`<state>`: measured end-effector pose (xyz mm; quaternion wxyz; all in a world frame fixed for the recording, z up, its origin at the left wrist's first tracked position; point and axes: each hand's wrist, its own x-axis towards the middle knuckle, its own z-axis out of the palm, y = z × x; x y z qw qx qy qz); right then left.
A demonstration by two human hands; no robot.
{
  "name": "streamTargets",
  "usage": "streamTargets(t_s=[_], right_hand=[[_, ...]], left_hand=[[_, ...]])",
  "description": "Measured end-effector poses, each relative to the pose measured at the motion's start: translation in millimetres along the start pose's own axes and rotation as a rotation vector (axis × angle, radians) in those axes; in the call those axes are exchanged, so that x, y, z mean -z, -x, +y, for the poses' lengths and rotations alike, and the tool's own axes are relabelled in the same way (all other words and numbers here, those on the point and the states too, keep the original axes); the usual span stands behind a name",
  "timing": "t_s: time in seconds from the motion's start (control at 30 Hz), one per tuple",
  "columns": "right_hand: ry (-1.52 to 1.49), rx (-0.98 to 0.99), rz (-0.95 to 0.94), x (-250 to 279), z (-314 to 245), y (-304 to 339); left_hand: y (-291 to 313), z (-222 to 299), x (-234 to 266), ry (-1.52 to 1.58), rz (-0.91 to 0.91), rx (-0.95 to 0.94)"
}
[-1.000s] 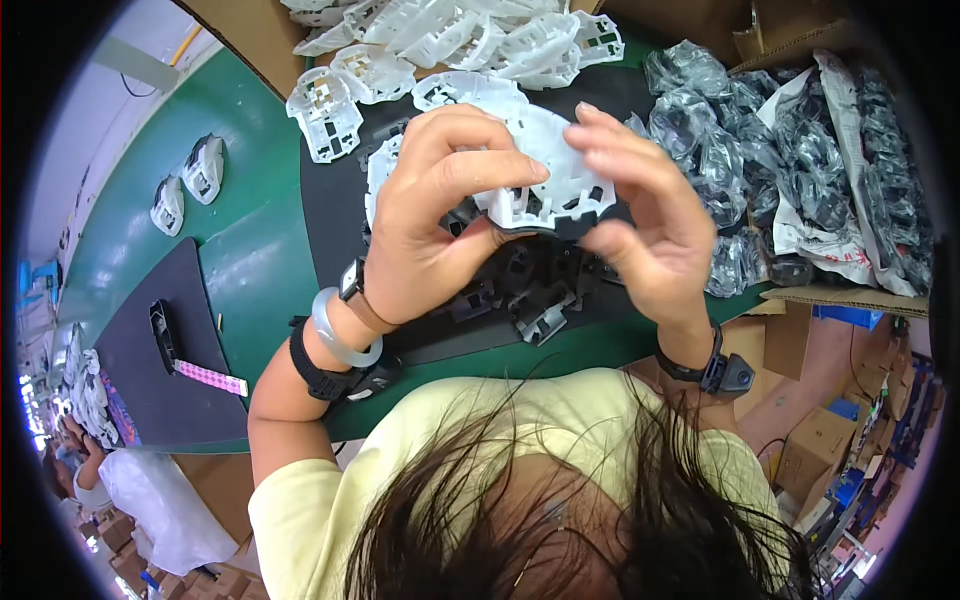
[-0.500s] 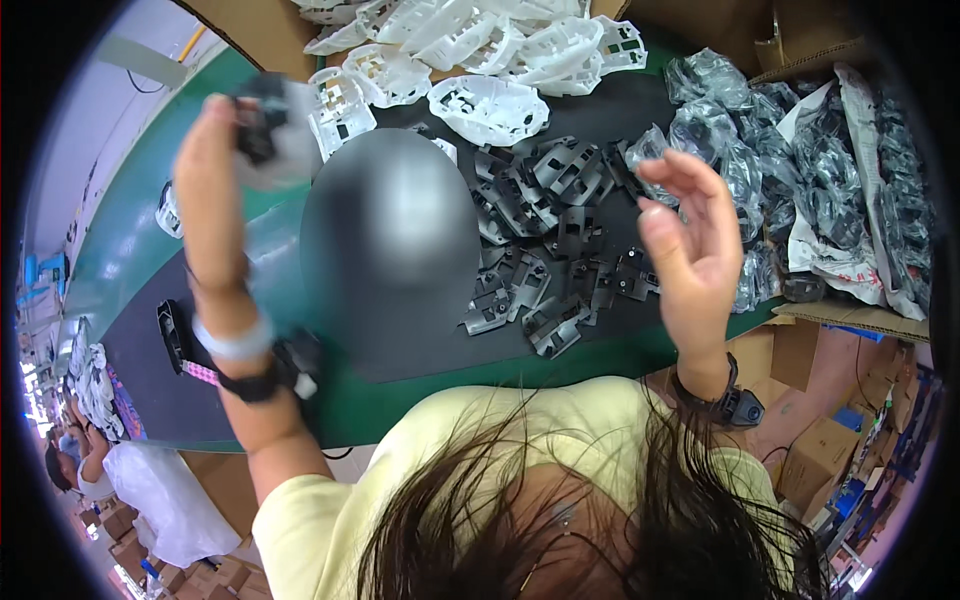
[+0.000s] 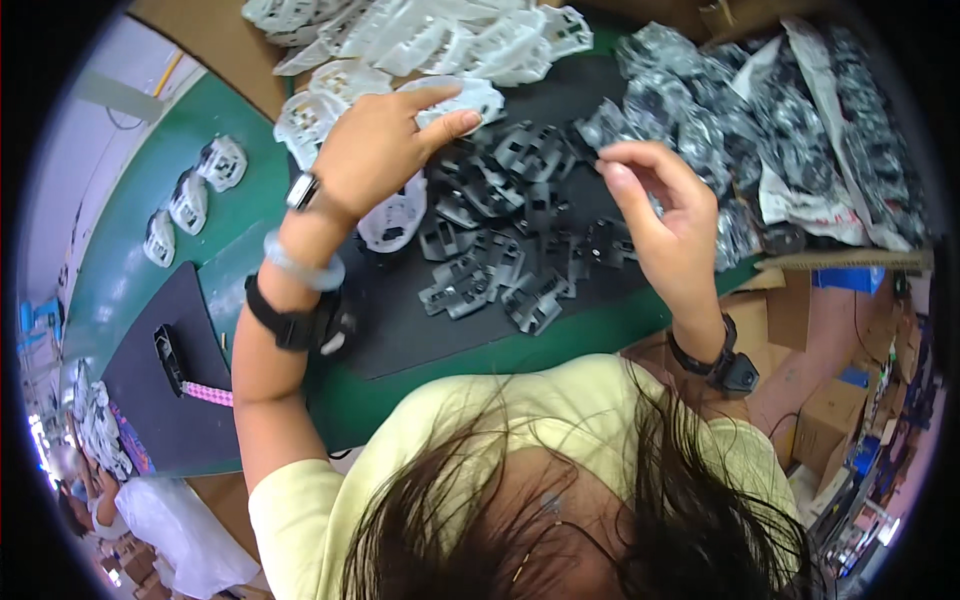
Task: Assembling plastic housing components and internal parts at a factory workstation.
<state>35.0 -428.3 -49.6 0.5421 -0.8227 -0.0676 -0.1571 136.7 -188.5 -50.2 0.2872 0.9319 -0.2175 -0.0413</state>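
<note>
My left hand reaches over the near edge of the white shell pile, its index finger and thumb stretched apart. Under its fingers lies a white plastic shell with cut-outs; whether they touch it I cannot tell. Another white shell rests on the dark mat beside my left wrist. My right hand hovers right of the heap of black plastic brackets. Its thumb and index fingertips come together in a pinch, and what is between them is too small to make out.
Clear-bagged dark parts fill the right side near a cardboard box. Several white shells are heaped at the back. White shells with black inserts sit at left on the green table. A black object with a pink patterned strip lies nearer.
My left hand has swung right, from the left side to the white shells. The blurred black-and-white piece it carried is out of it. My right hand's fingers have drawn closer together.
</note>
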Motion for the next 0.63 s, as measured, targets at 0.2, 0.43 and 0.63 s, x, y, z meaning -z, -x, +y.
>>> streamTargets(t_s=[0.2,0.43,0.63], right_hand=[[0.191,-0.202,0.181,55,27,39],[0.668,-0.116,-0.201,14,47,46],[0.223,-0.203,-0.194,35,33,14]], left_hand=[[-11,-16,1,-0.067,0.092,0.115],[24,-1,15,0.526,0.223,0.116],[64,15,12,0.685,0.293,0.009]])
